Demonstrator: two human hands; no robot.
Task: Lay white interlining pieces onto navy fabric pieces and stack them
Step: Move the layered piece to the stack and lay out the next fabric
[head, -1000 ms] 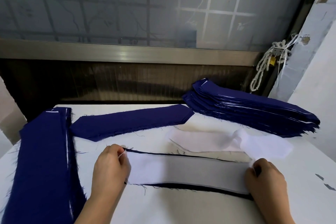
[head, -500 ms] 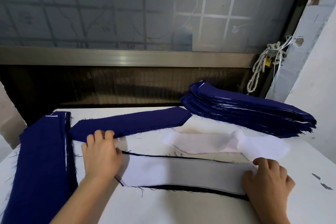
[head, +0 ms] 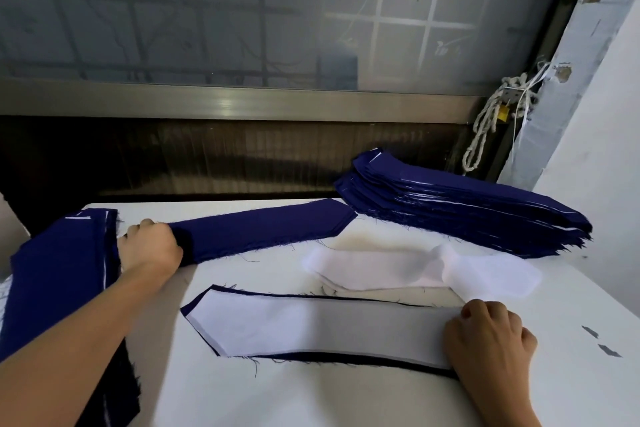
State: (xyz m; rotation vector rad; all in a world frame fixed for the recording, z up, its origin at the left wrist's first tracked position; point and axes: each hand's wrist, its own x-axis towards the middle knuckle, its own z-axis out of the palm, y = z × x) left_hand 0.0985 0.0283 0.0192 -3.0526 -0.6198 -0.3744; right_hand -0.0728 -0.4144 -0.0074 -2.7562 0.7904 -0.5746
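Left hand [head: 152,246] has let go of the white interlining [head: 311,326] and reached back to the loose navy piece [head: 270,230], gripping its left end now. Interlining's pointed left end is uncovered.

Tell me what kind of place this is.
Probably a garment workshop's prep table: a tall stack of cut navy pieces, loose white interlining pieces, and a white work table by a frosted window.

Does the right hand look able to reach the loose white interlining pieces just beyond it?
Probably yes. The right hand rests on the end of the covered navy piece, and the white interlining pieces lie just beyond it, with nothing between them.
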